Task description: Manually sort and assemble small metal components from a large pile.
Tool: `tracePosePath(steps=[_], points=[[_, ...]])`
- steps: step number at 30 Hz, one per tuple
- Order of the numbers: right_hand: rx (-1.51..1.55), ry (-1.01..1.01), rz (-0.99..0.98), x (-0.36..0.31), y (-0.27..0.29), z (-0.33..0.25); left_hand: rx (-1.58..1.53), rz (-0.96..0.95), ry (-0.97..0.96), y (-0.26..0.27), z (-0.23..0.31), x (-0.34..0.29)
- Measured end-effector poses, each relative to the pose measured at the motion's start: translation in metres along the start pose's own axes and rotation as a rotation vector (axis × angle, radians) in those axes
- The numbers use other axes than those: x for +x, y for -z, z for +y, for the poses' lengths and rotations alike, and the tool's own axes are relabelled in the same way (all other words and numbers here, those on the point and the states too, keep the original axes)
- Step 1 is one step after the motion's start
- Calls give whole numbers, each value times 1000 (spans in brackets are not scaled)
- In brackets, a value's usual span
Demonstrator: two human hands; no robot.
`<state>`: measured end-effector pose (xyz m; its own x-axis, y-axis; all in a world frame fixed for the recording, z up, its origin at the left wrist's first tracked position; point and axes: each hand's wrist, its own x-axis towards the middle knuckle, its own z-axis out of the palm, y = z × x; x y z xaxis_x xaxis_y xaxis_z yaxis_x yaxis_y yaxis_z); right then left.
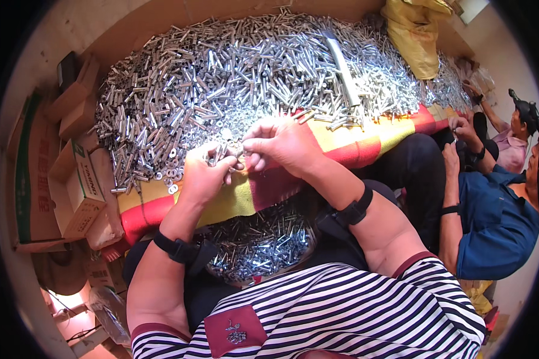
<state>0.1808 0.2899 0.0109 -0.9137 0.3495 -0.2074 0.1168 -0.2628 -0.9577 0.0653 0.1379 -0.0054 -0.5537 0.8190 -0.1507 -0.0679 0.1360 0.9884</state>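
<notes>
My hands meet at the near edge of a big heap of silvery metal tubes and bolts [221, 72]. Curled fingers of my left hand [205, 173] hold several small metal fasteners, whose exact kind is too small to make out. My right hand [281, 143] is beside it, thumb and fingertips pinched together at the left fingertips; whatever is in the pinch is mostly hidden. Loose washers [173, 188] lie by the heap's near left edge. Below my wrists, between my legs, a container holds finished-looking bolts [257, 245] in a shiny pile.
A red and yellow checked cloth [365, 149] lies under the heap's front edge. Open cardboard boxes [78, 191] stand at left. A pale strip [343, 72] rests on the heap, a yellow sack [416, 36] behind it. Co-workers [491, 221] sit at right, hands near the heap.
</notes>
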Motion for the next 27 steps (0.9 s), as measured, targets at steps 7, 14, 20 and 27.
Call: tracePosePath(steps=[7,14,20,27], points=[[127,-116,-117,1,-6,5,-119,-83,3,14,-5,-7],[-728,283,48,3,8,19,-97,54,129,14,9,-11],[-1534,646,105,3,2,32,-34,-32,80,13,-9,-2],[-771,314,165,-3,-4,5,-81,130,95,10,-2,-9]])
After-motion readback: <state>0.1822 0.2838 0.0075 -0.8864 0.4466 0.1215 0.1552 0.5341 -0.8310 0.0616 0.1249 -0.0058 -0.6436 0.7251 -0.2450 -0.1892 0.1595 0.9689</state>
